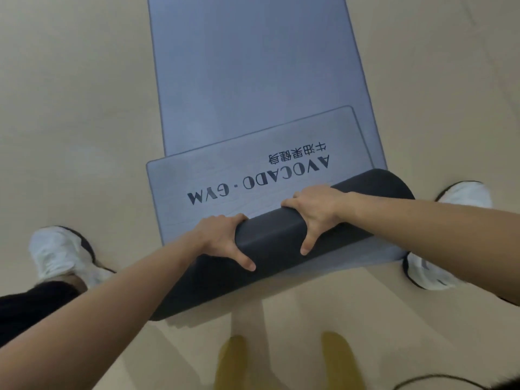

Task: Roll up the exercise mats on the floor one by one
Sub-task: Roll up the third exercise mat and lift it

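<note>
Your left hand [222, 237] and right hand [315, 212] clasp the roll [273, 235]; its logo end [253, 178] lies flat, and apparently another mat [253, 66] waits.

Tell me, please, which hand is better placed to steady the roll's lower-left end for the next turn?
Left, probably. The left hand grips the dark roll nearer that end; the right hand grips it farther along, beyond the left.
</note>
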`<control>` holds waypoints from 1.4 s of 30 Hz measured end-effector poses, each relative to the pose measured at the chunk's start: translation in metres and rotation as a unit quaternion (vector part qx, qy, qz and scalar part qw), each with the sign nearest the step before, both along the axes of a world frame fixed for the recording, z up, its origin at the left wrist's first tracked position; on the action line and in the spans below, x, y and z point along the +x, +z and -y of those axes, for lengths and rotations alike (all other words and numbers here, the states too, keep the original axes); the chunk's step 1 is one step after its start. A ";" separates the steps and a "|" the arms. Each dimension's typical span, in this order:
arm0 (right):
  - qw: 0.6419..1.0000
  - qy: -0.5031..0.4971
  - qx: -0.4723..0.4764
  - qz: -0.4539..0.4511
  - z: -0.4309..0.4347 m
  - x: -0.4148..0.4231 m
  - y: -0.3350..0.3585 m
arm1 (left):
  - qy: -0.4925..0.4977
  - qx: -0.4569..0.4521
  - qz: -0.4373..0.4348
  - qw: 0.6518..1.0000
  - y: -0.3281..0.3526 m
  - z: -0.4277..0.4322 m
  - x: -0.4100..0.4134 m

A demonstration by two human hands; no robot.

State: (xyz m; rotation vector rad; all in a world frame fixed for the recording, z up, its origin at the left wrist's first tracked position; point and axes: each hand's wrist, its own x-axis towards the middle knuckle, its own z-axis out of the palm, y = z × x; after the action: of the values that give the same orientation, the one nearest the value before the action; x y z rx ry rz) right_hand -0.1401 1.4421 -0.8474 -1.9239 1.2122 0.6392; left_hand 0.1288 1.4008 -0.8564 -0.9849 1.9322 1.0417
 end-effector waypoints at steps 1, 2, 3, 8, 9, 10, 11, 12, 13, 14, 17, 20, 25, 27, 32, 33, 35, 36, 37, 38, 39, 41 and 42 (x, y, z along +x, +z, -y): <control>1.000 0.007 0.012 0.003 -0.009 0.004 -0.001 | 0.004 0.013 -0.002 1.000 -0.002 -0.014 0.003; 0.999 0.015 0.028 0.005 -0.018 0.006 -0.002 | 0.004 0.026 -0.002 1.000 -0.003 -0.026 0.005; 0.999 0.024 0.045 0.006 -0.025 0.009 -0.001 | -0.001 0.039 0.000 0.999 -0.003 -0.037 0.006; 0.996 0.019 0.092 0.011 -0.039 0.016 -0.005 | -0.003 0.031 0.013 0.999 -0.004 -0.065 0.012; 0.995 0.006 0.104 0.008 -0.035 0.016 -0.005 | -0.013 -0.005 0.008 1.000 -0.002 -0.066 0.016; 0.993 -0.006 0.117 0.005 -0.030 0.017 -0.006 | -0.027 -0.048 -0.009 0.998 0.000 -0.068 0.020; 0.991 -0.015 0.132 0.002 -0.025 0.017 -0.006 | -0.034 -0.091 -0.039 0.995 0.004 -0.072 0.022; 0.989 -0.026 0.149 0.001 -0.021 0.018 -0.008 | -0.029 -0.129 -0.076 0.988 0.007 -0.079 0.024; 0.986 -0.038 0.165 0.001 -0.016 0.017 -0.009 | -0.013 -0.162 -0.110 0.981 0.010 -0.090 0.024; 0.983 -0.050 0.178 0.002 -0.012 0.017 -0.009 | 0.006 -0.191 -0.130 0.973 0.012 -0.103 0.022; 0.984 -0.062 0.164 -0.014 -0.002 0.015 -0.008 | 0.067 -0.273 -0.099 0.955 0.009 -0.141 0.008; 0.992 -0.008 0.109 -0.060 0.003 0.017 0.000 | 0.078 -0.314 -0.068 0.944 0.004 -0.147 -0.001; 0.983 0.094 -0.147 -0.052 -0.013 0.006 0.016 | 0.088 -0.308 -0.094 0.943 0.004 -0.123 0.001; 0.964 0.093 -0.247 -0.011 -0.027 -0.003 0.016 | 0.104 -0.270 -0.100 0.952 0.004 -0.105 0.002; 0.925 0.141 -0.352 0.026 -0.070 -0.010 0.007 | 0.191 -0.093 -0.091 0.973 0.002 -0.043 0.005; 0.930 0.141 -0.340 0.006 -0.075 -0.008 0.005 | 0.206 -0.067 -0.096 0.971 0.001 -0.034 0.005; 0.941 0.123 -0.314 -0.029 -0.076 -0.005 0.002 | 0.198 -0.080 -0.097 0.972 0.001 -0.022 0.006; 0.945 0.111 -0.307 -0.032 -0.071 -0.004 0.002 | 0.187 -0.113 -0.093 0.971 0.001 -0.020 0.007; 0.947 0.102 -0.304 -0.029 -0.063 -0.003 0.001 | 0.179 -0.160 -0.091 0.966 0.001 -0.020 0.007; 0.948 0.097 -0.301 -0.023 -0.053 -0.002 0.001 | 0.174 -0.219 -0.097 0.955 0.002 -0.022 0.008; 0.950 0.097 -0.296 -0.017 -0.041 -0.002 0.001 | 0.170 -0.281 -0.108 0.938 0.005 -0.026 0.009; 0.956 0.097 -0.276 -0.010 -0.014 0.000 0.003 | 0.166 -0.373 -0.133 0.903 0.013 -0.042 0.009; 0.959 0.095 -0.265 -0.008 0.000 0.000 0.002 | 0.163 -0.400 -0.141 0.891 0.017 -0.053 0.007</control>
State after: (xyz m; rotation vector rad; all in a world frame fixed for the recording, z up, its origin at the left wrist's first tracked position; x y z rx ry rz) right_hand -0.1403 1.4420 -0.8450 -2.5085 1.3123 0.4529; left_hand 0.1354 1.4536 -0.8398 -1.7296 2.5754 0.5417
